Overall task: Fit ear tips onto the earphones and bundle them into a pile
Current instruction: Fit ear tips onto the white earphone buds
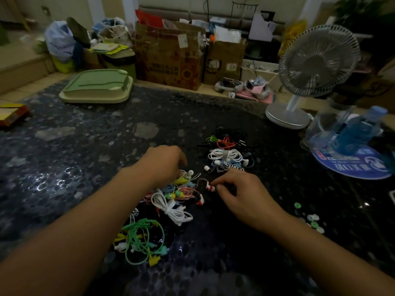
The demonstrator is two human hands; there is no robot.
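Two heaps of earphones lie ahead: loose ones [162,212] near, bundled ones [226,155] farther right. My right hand [239,193] seems to pinch a red-and-white earbud [210,187]; my left hand [164,161] reaches into the tangle, grip hidden. Next I need an ear tip [297,205] from the right.

The tabletop [89,146] is showing glossy, dark speckled stone. Earphone cables [171,210] are looking like smooth rubbery plastic. The green tray [96,88] is appearing matt plastic, the boxes [168,58] brown cardboard.

White desk fan [316,67], green tray [97,86], cardboard boxes [171,58], blue water bottles [346,129], dark speckled table [85,146]
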